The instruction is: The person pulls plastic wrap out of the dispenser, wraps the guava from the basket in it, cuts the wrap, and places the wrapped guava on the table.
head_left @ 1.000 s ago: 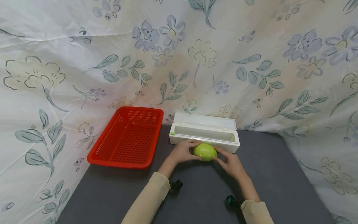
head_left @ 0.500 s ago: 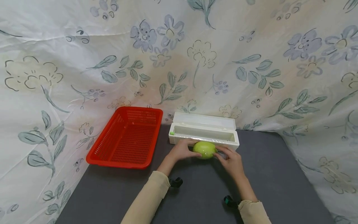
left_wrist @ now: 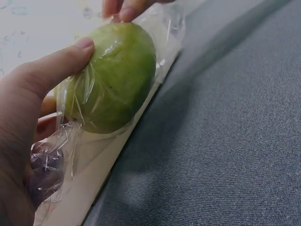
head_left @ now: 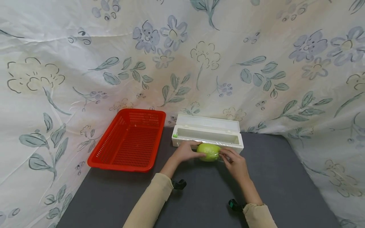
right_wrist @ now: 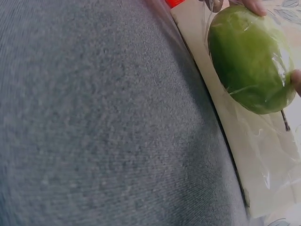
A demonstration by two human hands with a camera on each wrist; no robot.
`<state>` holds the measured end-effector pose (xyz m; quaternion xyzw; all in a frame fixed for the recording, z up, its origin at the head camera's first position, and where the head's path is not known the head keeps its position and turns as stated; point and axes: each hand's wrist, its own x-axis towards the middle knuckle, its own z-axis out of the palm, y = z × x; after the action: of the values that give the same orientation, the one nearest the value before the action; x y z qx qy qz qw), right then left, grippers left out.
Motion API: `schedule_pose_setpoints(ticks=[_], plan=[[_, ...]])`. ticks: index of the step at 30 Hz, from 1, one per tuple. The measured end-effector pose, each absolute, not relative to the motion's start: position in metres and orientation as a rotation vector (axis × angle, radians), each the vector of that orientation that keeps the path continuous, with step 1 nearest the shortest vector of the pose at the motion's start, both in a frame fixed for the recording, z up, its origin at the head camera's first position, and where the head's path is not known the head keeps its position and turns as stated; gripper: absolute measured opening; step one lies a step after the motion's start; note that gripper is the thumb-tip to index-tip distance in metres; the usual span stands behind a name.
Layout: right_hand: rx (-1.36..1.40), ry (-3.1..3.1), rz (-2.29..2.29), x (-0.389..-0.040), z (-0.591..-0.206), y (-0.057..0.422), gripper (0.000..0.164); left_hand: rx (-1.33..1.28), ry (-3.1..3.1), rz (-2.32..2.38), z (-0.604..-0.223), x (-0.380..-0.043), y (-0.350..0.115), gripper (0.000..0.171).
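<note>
A green mango (head_left: 209, 152) with clear cling film (left_wrist: 75, 101) around it is held up just in front of a white box. My left hand (head_left: 185, 153) grips its left end, thumb on the near side and fingers behind. Loose film bunches near the left palm in the left wrist view. At the mango's other end, my right hand (head_left: 235, 161) pinches the film with thumb and fingertips close together. A short dark stem (right_wrist: 285, 121) pokes out at that end in the right wrist view. Most of the right hand lies outside that view.
The long white cling film dispenser box (head_left: 209, 136) stands behind the hands with its lid raised and a green tab (head_left: 175, 136) at its left. Left of it is a red plastic basket (head_left: 128, 142). A floral cloth (head_left: 205, 72) hangs behind the grey table (head_left: 199, 202).
The mango has risen slightly toward the box. My right hand's fingers, earlier spread against the mango's end, have drawn together and now pinch the film there. The left hand keeps its grip.
</note>
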<state>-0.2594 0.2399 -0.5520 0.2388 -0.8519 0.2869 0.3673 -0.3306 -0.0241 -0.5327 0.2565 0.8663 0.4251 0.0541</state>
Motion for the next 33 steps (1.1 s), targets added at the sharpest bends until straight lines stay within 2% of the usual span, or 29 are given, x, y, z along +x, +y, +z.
schedule_pose_setpoints(ticks=[11, 20, 28, 33], plan=[[0.615, -2.222, 0.678, -0.258, -0.551, 0.239, 0.029, 0.714, 2.624, 1.303, -0.526, -0.330, -0.023, 0.068], [0.633, -2.253, 0.635, -0.255, -0.549, 0.239, 0.059, 0.652, 2.585, 1.301, -0.519, -0.331, -0.026, 0.065], [0.694, -2.176, 0.665, -0.253, -0.551, 0.236, 0.051, 0.639, 2.555, 1.332, -0.516, -0.331, -0.026, 0.062], [0.738, -2.206, 0.578, -0.253, -0.555, 0.238, 0.067, 0.643, 2.557, 1.345, -0.517, -0.332, -0.028, 0.061]])
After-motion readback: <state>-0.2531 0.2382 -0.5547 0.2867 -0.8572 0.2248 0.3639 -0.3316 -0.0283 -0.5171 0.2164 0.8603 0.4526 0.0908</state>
